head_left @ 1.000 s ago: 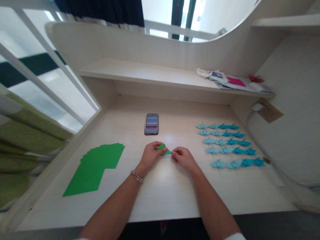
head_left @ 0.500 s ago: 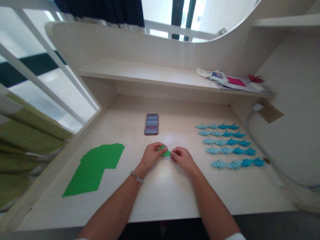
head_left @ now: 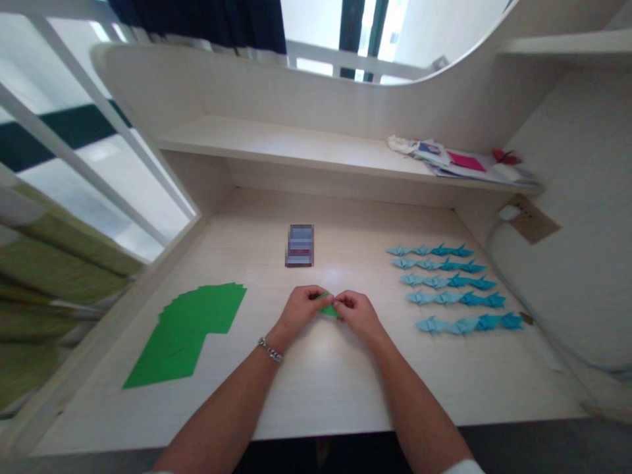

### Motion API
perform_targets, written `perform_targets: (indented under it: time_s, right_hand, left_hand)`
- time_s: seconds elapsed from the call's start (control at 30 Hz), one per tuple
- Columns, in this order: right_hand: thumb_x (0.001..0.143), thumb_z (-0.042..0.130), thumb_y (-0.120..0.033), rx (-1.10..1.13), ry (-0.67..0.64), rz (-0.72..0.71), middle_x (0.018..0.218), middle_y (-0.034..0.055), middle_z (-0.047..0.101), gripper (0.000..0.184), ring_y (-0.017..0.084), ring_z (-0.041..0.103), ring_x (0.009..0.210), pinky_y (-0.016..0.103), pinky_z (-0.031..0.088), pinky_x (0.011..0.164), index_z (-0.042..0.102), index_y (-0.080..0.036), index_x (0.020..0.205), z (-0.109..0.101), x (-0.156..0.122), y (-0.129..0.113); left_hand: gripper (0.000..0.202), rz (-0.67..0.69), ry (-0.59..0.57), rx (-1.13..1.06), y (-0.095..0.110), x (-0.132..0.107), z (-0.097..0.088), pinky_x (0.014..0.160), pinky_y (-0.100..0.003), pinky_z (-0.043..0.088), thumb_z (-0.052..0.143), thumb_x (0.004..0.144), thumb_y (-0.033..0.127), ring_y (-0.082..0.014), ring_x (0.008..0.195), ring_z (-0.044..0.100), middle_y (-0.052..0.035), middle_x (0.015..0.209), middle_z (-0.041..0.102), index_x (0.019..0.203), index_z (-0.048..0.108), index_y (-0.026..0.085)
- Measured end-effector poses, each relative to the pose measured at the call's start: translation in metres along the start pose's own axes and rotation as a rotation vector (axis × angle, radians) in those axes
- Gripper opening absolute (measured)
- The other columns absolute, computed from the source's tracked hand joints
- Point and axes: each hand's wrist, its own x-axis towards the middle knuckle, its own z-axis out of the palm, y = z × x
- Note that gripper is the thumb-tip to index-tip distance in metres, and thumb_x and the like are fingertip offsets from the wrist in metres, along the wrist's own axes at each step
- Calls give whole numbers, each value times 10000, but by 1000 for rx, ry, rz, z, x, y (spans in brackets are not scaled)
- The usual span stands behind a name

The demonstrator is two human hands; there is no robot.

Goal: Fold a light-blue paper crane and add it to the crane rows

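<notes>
A small folded piece of green paper (head_left: 330,309) is pinched between my two hands over the middle of the desk. My left hand (head_left: 302,308), with a chain bracelet on its wrist, grips the paper's left side between thumb and fingers. On its right edge, my right hand (head_left: 356,311) closes thumb and fingertips, the thumbs nearly meeting. My fingers cover part of the paper, so its full shape is hidden. Fanned-out green paper sheets (head_left: 197,322) lie to the left. Several rows of blue folded paper cranes (head_left: 459,299) stand to the right, paler at their left ends.
A phone with a blurred screen (head_left: 300,245) lies beyond my hands. Papers (head_left: 461,161) rest on the shelf (head_left: 276,146) above the desk. At the right wall, a cable (head_left: 533,316) runs down from a socket (head_left: 532,218). Railing bars border the left side.
My fingertips have come closer together on the green paper, and its visible part sits slightly lower and is turned. The sheets, the phone and the blue cranes stay in place.
</notes>
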Motion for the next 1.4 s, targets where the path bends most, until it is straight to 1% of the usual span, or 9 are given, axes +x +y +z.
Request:
perform_targets:
  time_s: [0.2, 0.6, 0.73, 0.87, 0.97, 1.07, 1.2, 1.3, 1.4]
  right_hand:
    - [681, 543, -205, -36, 5, 24, 562, -21, 575, 86, 114, 518, 535, 207, 378, 506, 605, -162, 639, 0, 1, -3]
    - [651, 535, -180, 45, -67, 143, 534, -4, 607, 71, 121, 547, 493, 225, 426, 515, 599, -151, 638, -17, -1, -1]
    - [660, 566, -209, 97, -26, 154, 540, 0, 609, 64, 123, 540, 484, 233, 430, 504, 598, -154, 655, -22, 2, 3]
    - [715, 594, -322, 175, 38, 120, 617, 21, 634, 169, 122, 535, 498, 234, 429, 492, 607, -156, 742, -18, 4, 1]
    - [757, 583, -387, 154, 21, 55, 679, 27, 640, 234, 123, 542, 547, 237, 436, 528, 619, -159, 792, -10, 2, -3]
    - [763, 596, -394, 106, -18, -11, 670, 9, 621, 234, 125, 541, 581, 235, 427, 559, 623, -164, 795, -4, 0, -5]
    - [770, 590, -386, 70, -34, -31, 626, -6, 598, 220, 126, 530, 580, 234, 409, 559, 610, -167, 747, -3, -2, -5]
    - [766, 588, -372, 52, -50, -23, 629, -4, 601, 207, 130, 533, 586, 234, 408, 559, 607, -168, 733, -6, -2, -4]
    - [758, 593, -355, 42, -47, -14, 620, -4, 598, 192, 130, 534, 580, 233, 404, 552, 604, -167, 719, -9, -1, -3]
  left_hand:
    - [208, -37, 59, -6, 1, 1, 1, 562, -247, 392, 686, 657, 332, -140, 579, 537, -28, 604, 637, 650, 689, 125]
    - [256, -116, 203, -275, -2, 3, -7, 590, -258, 437, 742, 610, 368, -142, 597, 562, -33, 636, 654, 669, 685, 125]
    - [267, -135, 256, -361, 0, 3, -10, 579, -260, 442, 735, 626, 385, -132, 580, 555, -27, 628, 641, 655, 672, 127]
    - [266, -103, 241, -315, 0, 2, -8, 592, -262, 435, 733, 630, 385, -135, 585, 557, -28, 622, 645, 651, 678, 125]
    - [250, -68, 224, -239, 0, 1, -4, 607, -259, 430, 722, 643, 378, -143, 609, 567, -33, 646, 663, 675, 696, 131]
    - [245, -62, 181, -202, -2, 0, -1, 614, -265, 435, 720, 643, 370, -152, 621, 576, -46, 661, 674, 685, 704, 129]
    - [243, -50, 124, -205, -5, 0, 1, 640, -277, 447, 717, 648, 365, -161, 647, 589, -57, 694, 685, 698, 708, 127]
    - [259, -55, 114, -201, -3, 0, 1, 658, -283, 453, 706, 657, 379, -171, 670, 597, -63, 711, 689, 709, 710, 126]
    - [284, -95, 133, -246, 1, 0, 0, 613, -272, 445, 669, 688, 408, -165, 637, 586, -58, 682, 677, 689, 699, 125]
